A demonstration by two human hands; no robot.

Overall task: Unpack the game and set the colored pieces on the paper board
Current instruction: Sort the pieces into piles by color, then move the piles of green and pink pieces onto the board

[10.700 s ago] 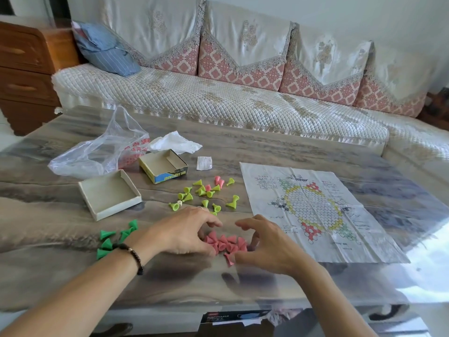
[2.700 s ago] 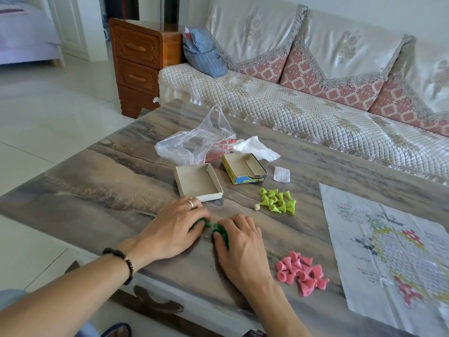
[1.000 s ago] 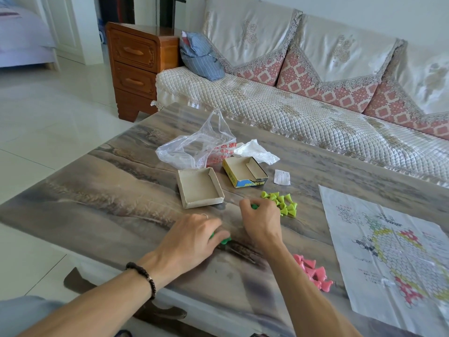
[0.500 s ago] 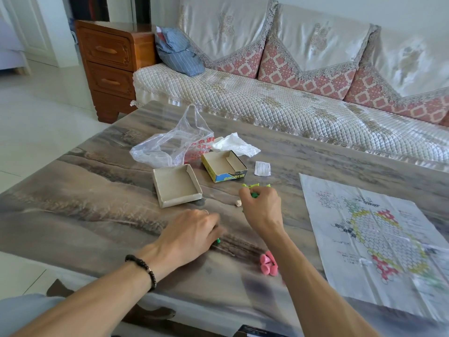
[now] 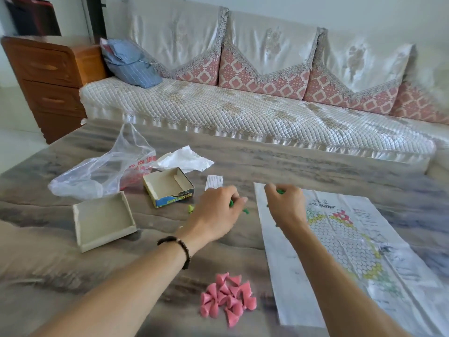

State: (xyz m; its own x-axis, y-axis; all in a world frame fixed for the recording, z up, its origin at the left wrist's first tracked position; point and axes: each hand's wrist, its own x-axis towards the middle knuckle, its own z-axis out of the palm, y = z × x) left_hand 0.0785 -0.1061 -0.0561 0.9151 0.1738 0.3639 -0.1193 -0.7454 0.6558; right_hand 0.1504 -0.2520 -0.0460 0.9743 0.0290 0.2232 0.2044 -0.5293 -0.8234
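Stretching across most of the room's width, the grey-brown marbled tabletop [image 5: 303, 164] sits in front of a long quilted cream sofa [image 5: 243, 113] with pink-patterned back cushions; a blue striped pillow [image 5: 131, 62] lies at the sofa's left end, next to a brown wooden drawer chest [image 5: 48, 79]. On the left part of the tabletop lie a crumpled clear plastic bag [image 5: 102, 169], a white crumpled tissue [image 5: 184, 160], a small open yellow-and-blue cardboard box [image 5: 168, 187] and its plain grey cardboard lid [image 5: 103, 220], turned open side up. A small white printed slip [image 5: 213, 182] lies just beyond the left hand. The creased white paper board [image 5: 352, 244], printed with a honeycomb star in yellow, red and green, lies flat on the right. A heap of pink cone-shaped plastic pieces [image 5: 227, 299] rests near the front edge, just left of the board.

Both forearms reach forward. The left hand [image 5: 216, 215], a dark beaded bracelet [image 5: 177, 246] on its wrist, hovers low with its grip curled around dark green plastic pieces [image 5: 245, 210] peeking out between the fingers. The right hand [image 5: 285, 205] is over the board's far left corner, its grip pinched on a green piece [image 5: 280, 190]. A yellow-green piece [image 5: 191, 208] shows beside the left hand.
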